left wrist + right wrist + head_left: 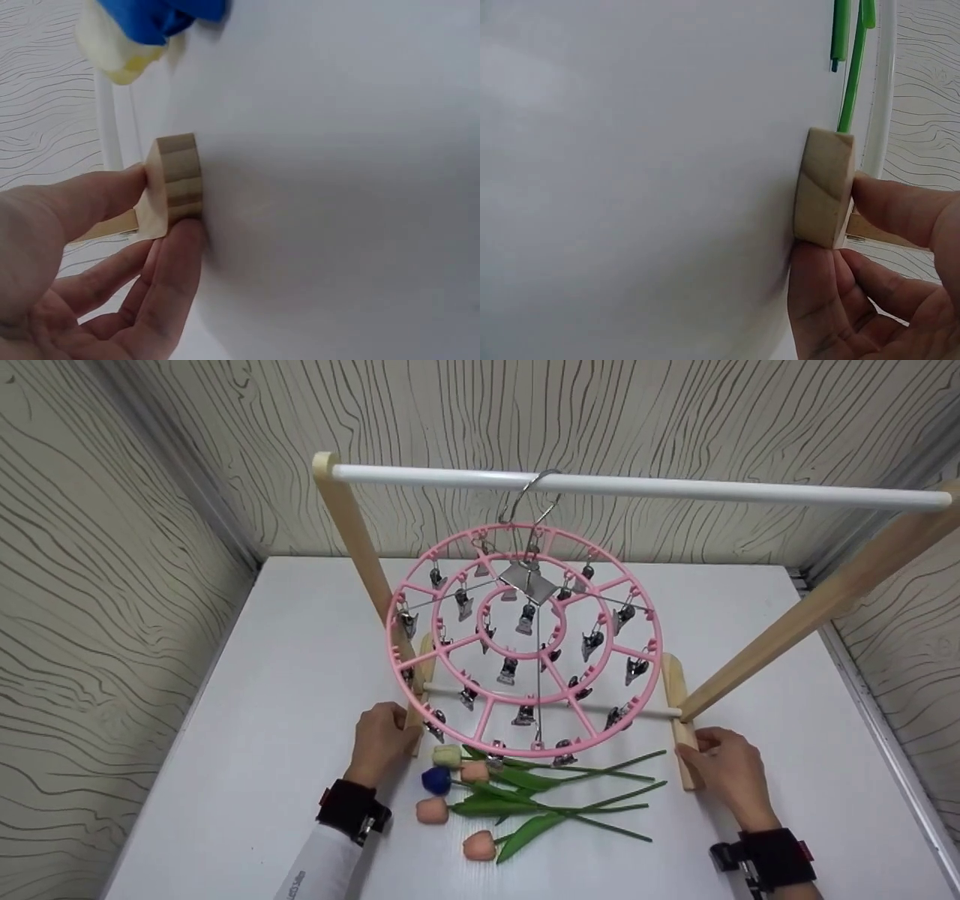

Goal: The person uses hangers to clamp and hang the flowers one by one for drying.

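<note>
A wooden rack with a white top rod (637,486) stands on the white table. My left hand (379,742) pinches the front end of its left foot (180,176) between thumb and fingers. On the other side my right hand (727,772) pinches the front end of the right foot (825,187) the same way. From the rod hangs a round pink clip hanger (486,720) by its metal hook (525,495), with several metal clips dangling. Several artificial tulips lie between the feet, among them a blue one (436,781) and a peach one (480,846).
The rack's left post (356,540) and right post (817,607) rise from the feet, joined low down by a thin crossbar (652,710). Patterned walls (600,412) surround the white table (285,660). Green stems (615,772) reach toward the right foot.
</note>
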A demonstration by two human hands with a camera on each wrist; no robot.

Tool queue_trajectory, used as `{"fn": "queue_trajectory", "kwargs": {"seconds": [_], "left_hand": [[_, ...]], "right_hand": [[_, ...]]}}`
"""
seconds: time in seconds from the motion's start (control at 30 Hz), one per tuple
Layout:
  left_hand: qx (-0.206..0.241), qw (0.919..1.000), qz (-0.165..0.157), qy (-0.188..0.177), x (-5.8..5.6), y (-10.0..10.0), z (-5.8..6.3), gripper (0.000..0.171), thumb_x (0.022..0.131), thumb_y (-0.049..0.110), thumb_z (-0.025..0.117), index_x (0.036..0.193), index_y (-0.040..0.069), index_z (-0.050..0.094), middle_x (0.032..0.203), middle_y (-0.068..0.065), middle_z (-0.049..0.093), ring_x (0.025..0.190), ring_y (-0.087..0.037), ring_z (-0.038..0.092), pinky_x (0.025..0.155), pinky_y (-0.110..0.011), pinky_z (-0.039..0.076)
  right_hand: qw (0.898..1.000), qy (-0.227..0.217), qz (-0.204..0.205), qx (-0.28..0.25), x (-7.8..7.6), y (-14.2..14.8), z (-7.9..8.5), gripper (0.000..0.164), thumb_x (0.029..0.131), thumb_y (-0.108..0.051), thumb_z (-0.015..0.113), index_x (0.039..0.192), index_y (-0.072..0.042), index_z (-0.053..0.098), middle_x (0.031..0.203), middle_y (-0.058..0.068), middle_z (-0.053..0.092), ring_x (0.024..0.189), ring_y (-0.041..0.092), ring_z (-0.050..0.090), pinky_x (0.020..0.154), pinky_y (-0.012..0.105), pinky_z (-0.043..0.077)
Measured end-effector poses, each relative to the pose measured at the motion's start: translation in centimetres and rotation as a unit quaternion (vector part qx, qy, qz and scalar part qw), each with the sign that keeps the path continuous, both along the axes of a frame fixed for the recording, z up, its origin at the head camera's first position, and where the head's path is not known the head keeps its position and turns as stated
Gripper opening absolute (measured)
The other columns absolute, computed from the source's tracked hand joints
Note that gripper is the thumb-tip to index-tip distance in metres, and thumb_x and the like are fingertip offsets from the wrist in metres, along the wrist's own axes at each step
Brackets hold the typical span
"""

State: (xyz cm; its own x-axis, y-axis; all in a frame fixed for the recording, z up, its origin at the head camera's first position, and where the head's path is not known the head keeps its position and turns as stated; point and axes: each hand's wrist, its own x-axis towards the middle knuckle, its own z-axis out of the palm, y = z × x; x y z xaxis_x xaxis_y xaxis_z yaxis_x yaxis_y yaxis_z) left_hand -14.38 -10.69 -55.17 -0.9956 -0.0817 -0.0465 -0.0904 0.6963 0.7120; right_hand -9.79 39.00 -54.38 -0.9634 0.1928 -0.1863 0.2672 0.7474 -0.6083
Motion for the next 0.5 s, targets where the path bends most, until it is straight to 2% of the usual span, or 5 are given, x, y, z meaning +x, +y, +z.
{"fn": "queue_trajectory", "kwargs": {"seconds": [0.17,0.5], "left_hand": [[-0.004,0.9999,0.009,0.007,0.53,-0.3,-0.02,0.011,0.082,0.006,0.079,0.082,0.0,0.07,0.067,-0.002,0.057,0.062,-0.015,0.05,0.056,-0.024,0.035],[0.009,0.9999,0.013,0.003,1.04,-0.54,-0.2,0.009,0.082,0.006,0.076,0.081,0.002,0.068,0.067,-0.001,0.057,0.062,-0.014,0.05,0.057,-0.025,0.036]], "right_hand": [[1.0,0.009,0.013,0.004,-0.26,-0.12,-0.05,0.051,0.096,-0.023,0.075,0.126,0.017,0.064,0.105,0.027,0.071,0.084,0.023,0.065,0.06,0.025,0.048],[1.0,0.002,0.008,-0.005,-0.85,-0.15,-0.04,0.054,0.096,-0.025,0.074,0.128,0.017,0.062,0.105,0.027,0.07,0.081,0.021,0.063,0.058,0.025,0.048]]}}
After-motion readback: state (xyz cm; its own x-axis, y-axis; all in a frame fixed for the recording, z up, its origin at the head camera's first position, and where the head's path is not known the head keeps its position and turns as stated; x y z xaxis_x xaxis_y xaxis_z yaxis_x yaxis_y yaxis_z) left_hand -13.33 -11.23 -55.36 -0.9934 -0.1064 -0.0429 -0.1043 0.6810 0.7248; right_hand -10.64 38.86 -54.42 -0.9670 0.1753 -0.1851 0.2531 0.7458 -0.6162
